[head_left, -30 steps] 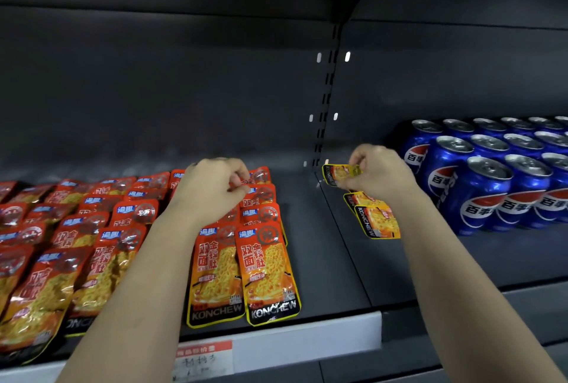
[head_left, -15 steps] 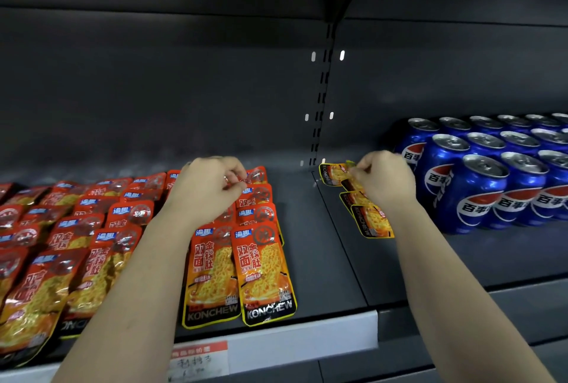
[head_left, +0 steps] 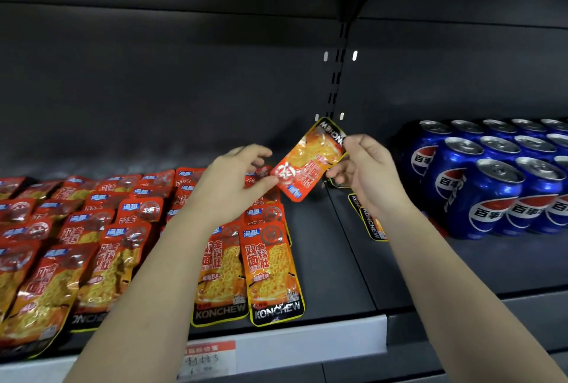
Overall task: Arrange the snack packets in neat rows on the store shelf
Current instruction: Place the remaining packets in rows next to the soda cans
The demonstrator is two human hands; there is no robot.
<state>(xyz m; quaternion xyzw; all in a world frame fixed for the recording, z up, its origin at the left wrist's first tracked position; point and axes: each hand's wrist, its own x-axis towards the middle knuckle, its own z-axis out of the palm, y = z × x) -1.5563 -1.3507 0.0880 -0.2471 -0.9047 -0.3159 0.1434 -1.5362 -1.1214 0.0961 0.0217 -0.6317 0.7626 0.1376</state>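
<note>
right hand (head_left: 365,173) grips packet (head_left: 307,164) | left hand (head_left: 233,182) seemingly touches corner

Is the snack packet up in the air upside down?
Yes, the snack packet in the right hand has its KONCHEW name at the top, turned upside down.

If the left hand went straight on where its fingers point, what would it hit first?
The tilted orange foil snack packet pinched by the right hand; the left hand seems to touch its corner.
</note>
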